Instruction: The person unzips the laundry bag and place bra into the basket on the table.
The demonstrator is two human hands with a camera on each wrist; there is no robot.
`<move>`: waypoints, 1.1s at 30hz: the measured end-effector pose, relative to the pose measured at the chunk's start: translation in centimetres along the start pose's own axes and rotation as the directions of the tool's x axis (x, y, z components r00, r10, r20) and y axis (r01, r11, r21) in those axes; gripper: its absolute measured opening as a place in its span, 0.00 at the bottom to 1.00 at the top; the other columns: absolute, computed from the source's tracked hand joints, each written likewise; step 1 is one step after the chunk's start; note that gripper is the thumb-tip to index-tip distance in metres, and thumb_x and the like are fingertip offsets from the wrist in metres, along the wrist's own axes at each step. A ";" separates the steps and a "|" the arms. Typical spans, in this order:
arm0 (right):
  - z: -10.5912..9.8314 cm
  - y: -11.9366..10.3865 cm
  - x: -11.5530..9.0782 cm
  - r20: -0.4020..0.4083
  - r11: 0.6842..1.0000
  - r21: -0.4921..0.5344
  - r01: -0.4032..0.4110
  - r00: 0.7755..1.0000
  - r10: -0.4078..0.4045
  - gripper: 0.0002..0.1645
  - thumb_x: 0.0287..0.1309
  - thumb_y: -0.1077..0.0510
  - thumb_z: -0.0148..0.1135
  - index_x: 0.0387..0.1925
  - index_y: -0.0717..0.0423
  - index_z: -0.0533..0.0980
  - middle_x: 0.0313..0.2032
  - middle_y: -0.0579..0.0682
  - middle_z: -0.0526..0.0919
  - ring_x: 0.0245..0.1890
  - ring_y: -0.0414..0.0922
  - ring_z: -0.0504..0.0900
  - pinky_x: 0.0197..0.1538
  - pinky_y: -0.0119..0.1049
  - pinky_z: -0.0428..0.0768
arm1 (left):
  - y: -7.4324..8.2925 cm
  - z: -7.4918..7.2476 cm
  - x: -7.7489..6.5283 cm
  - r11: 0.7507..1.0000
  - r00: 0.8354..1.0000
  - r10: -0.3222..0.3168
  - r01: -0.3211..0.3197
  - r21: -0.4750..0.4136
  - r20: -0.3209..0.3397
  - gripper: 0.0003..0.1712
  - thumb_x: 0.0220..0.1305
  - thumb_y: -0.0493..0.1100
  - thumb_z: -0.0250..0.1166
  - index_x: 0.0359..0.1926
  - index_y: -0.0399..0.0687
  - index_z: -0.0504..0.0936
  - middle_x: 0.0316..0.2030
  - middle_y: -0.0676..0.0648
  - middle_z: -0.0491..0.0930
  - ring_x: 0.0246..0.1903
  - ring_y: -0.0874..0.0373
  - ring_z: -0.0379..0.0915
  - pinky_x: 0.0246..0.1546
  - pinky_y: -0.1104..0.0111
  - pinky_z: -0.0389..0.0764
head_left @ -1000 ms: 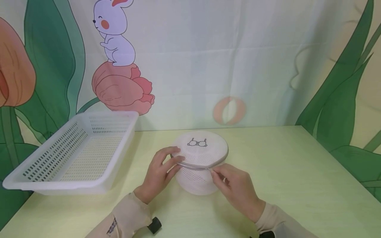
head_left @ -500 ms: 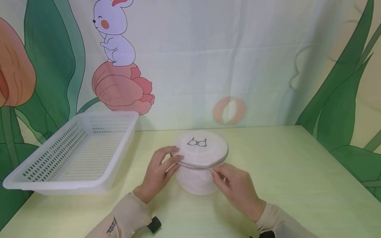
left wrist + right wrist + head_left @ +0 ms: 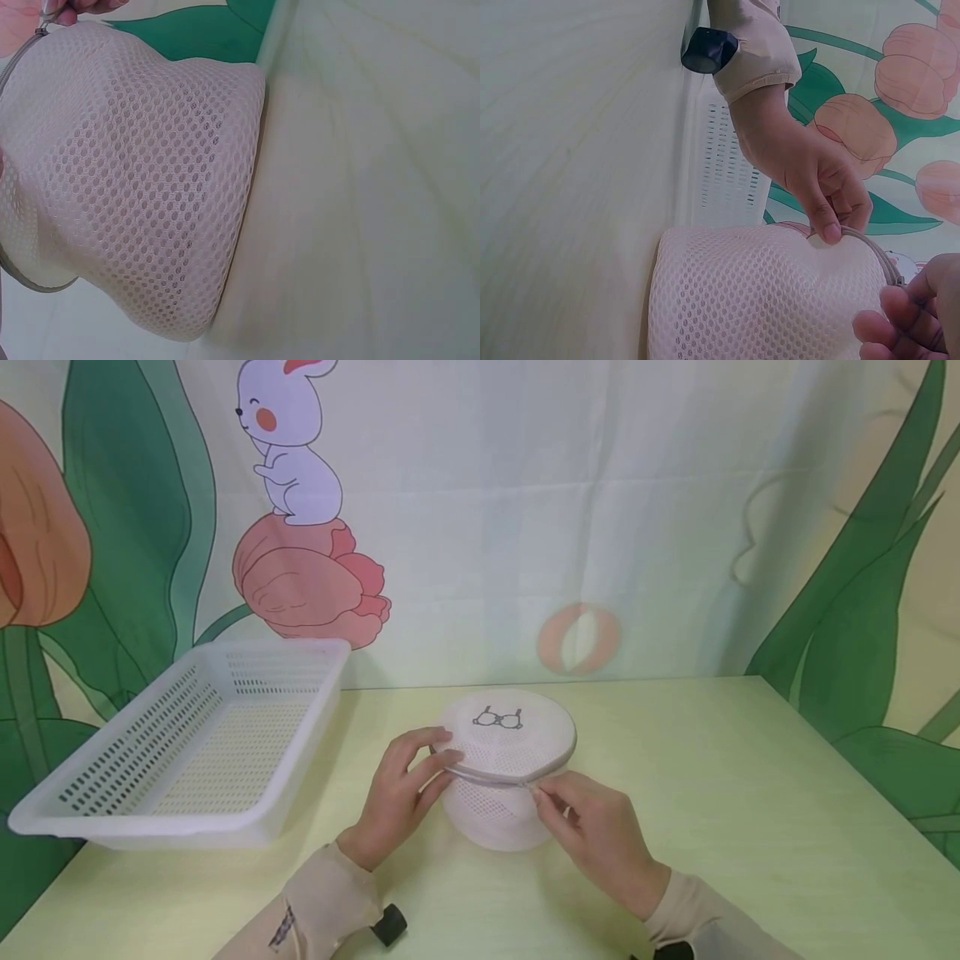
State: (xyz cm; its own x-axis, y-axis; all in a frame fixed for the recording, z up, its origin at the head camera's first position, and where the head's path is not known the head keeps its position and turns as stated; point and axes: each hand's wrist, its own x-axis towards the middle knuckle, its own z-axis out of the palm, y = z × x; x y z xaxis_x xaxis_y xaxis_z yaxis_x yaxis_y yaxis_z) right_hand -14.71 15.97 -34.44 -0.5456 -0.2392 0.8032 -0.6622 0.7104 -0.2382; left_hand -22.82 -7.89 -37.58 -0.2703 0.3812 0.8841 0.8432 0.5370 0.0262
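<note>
A white mesh laundry bag (image 3: pixel 495 818) with a grey zipper round its lid stands mid-table. Its lid (image 3: pixel 502 739) carries a line drawing of a bra. My left hand (image 3: pixel 405 789) grips the left rim; in the right wrist view its thumb (image 3: pixel 825 225) lies on the mesh just below the zipper. At the front of the rim, my right hand (image 3: pixel 592 835) pinches the zipper pull between thumb and fingertips. The left wrist view shows this metal zipper pull (image 3: pixel 51 10) at top left, above the bulging mesh side. Part of the zipper track is hidden by the fingers.
To the left stands a white plastic basket (image 3: pixel 300 768) with slotted walls. The pale yellow table (image 3: pixel 750 818) runs back to a cloth backdrop (image 3: pixel 675 527) printed with a rabbit and flowers. Black wrist cameras sit at both beige sleeves (image 3: pixel 330 902).
</note>
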 end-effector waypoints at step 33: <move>-0.1 0.0 0.0 0.005 0.999 0.026 -0.041 0.999 0.041 0.06 0.48 0.67 0.66 0.25 0.53 0.79 0.22 0.41 0.81 0.22 0.30 0.74 0.25 0.17 0.72 | -0.4 0.0 0.3 0.998 0.998 0.062 -0.063 -0.028 -0.033 0.20 0.68 0.56 0.54 0.45 0.45 0.79 0.50 0.40 0.76 0.51 0.46 0.73 0.51 0.56 0.75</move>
State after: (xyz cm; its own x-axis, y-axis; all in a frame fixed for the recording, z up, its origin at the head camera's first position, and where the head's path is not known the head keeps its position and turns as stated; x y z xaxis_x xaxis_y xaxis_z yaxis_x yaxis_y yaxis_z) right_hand -14.67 16.00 -34.40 -0.5745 -0.2131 0.7903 -0.6525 0.7021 -0.2850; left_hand -23.26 -7.96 -37.35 -0.2021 0.3890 0.8988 0.8712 0.4906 -0.0164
